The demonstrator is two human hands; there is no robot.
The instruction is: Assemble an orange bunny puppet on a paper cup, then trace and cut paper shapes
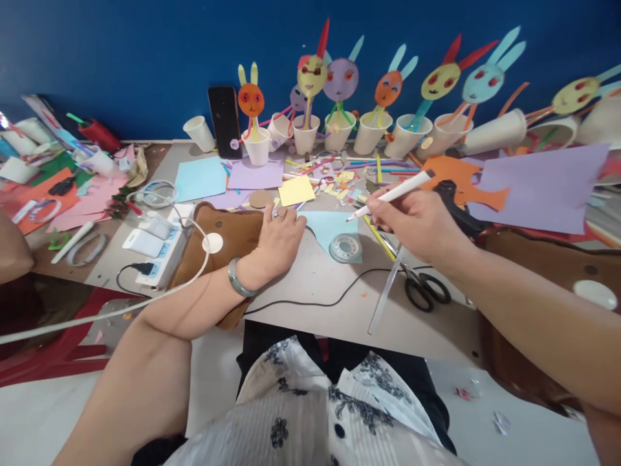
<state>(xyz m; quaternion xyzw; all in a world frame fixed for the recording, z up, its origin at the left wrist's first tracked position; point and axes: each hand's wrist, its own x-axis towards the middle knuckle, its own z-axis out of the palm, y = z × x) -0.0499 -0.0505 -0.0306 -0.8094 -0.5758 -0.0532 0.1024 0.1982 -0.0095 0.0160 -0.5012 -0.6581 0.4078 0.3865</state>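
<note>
My right hand (417, 220) is closed around a white pen (398, 193), whose tip points down and left above a light blue paper sheet (323, 226). My left hand (281, 241) rests palm down at the sheet's left edge, fingers loosely spread and holding nothing. A roll of tape (345, 247) lies on the sheet's near right corner. Just below my right hand are black-handled scissors (421, 285), their blades partly hidden by it. A clear strip (385, 291) lies beside them.
Paper cups (305, 134) with paper bunny faces line the blue wall, beside a phone (224, 122). Paper scraps (339, 188) litter the middle. A power strip (167, 249) and brown cushion (218, 233) lie left; a black cable (310, 303) crosses the table. Purple paper (538, 188) lies right.
</note>
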